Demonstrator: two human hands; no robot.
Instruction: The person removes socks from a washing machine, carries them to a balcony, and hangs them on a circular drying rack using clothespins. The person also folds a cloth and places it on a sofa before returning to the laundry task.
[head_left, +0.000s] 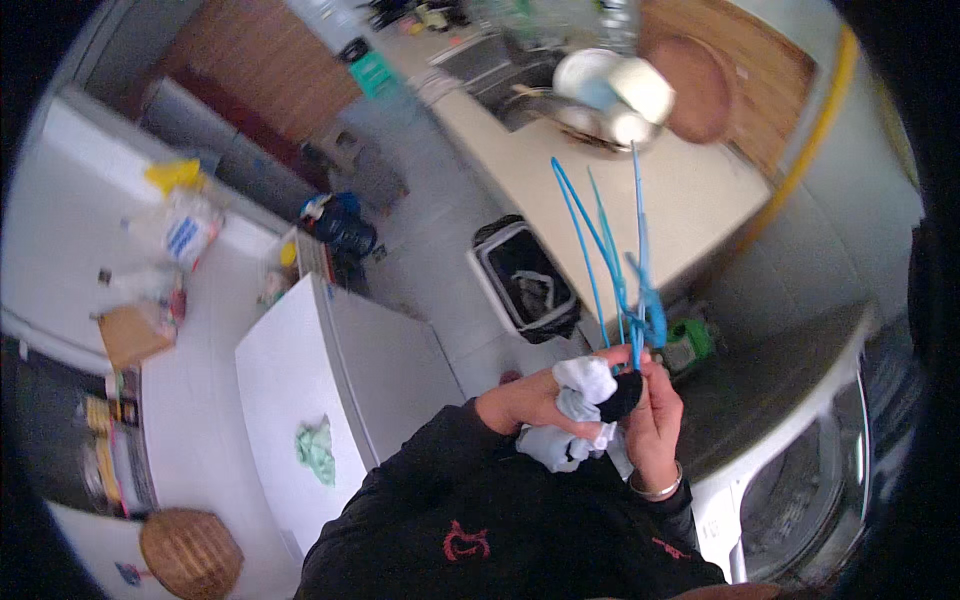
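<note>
My left hand (536, 401) grips a bunch of white and pale grey cloth pieces (585, 381), which look like socks. Against them sits a dark, rounded cloth piece (622, 397), with the fingers of my right hand (657, 420) closed at its edge. From between both hands rises a blue hanger-like bundle of thin rods and loops (636, 311), pointing away from me over the counter. Which fingers bear the blue rods is partly hidden. More white cloth (551, 446) hangs below my left thumb.
A lined trash bin (487, 262) stands beside the beige counter (690, 199), which carries a bowl of dishes (581, 120). At the right is a front-loading washing machine (724, 517). A white cabinet or appliance (289, 375) bearing a green cloth (316, 450) stands left.
</note>
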